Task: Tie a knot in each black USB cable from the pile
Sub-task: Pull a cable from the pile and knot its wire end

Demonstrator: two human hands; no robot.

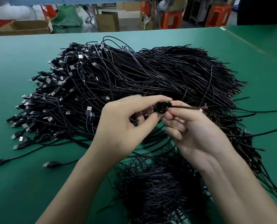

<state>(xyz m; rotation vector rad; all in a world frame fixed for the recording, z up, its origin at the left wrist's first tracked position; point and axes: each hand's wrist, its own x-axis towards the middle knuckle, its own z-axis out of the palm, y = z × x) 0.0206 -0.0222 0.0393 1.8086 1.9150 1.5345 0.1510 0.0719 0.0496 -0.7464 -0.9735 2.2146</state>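
A big pile of black USB cables (134, 75) covers the middle of the green table (21, 183), plugs fanned out to the left and bare wire ends to the right. Above its near edge I hold one black cable (183, 107) between both hands. My left hand (123, 126) pinches a small tight knot or coil (161, 107) of it between thumb and forefinger. My right hand (194, 135) grips the same cable just right of the knot, and its free end sticks out to the right.
A smaller heap of black cables (157, 188) lies near me under my forearms. Two loose USB plugs (50, 164) rest on the table at the left. Beyond the far table edge stand cardboard boxes (24, 27), a green sack and orange stools (171, 19).
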